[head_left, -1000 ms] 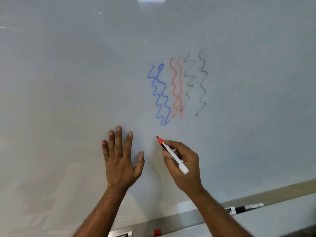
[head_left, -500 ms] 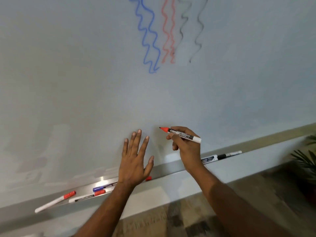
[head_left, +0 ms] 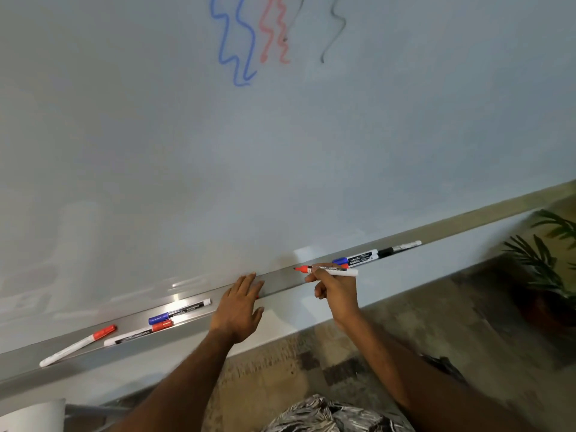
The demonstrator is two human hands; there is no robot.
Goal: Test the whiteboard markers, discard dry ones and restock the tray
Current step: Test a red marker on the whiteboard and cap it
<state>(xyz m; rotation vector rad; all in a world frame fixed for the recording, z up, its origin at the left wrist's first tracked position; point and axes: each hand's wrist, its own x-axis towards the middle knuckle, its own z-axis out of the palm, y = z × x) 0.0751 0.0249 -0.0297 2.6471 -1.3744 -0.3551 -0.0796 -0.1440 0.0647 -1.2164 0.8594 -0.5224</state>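
Note:
My right hand (head_left: 335,289) grips an uncapped red marker (head_left: 327,270), held level with its tip pointing left, just above the metal marker tray (head_left: 280,280). My left hand (head_left: 240,307) lies flat with straight fingers over the tray's edge, and a bit of red shows under it. On the tray's left part lie a red-capped marker (head_left: 78,346), a second red-capped marker (head_left: 140,332) and a blue-capped marker (head_left: 179,311). On its right part lie a blue-capped marker (head_left: 355,258) and a black marker (head_left: 400,249). The whiteboard (head_left: 280,151) carries blue, red and black squiggles at the top.
A potted plant (head_left: 548,254) stands at the right on a patterned carpet (head_left: 311,369). A white object (head_left: 31,414) shows at the bottom left corner. Patterned cloth (head_left: 327,413) is at the bottom edge.
The view has tilted down from the squiggles to the tray. Both hands have dropped from the board face to the tray; the right hand turned the red marker level.

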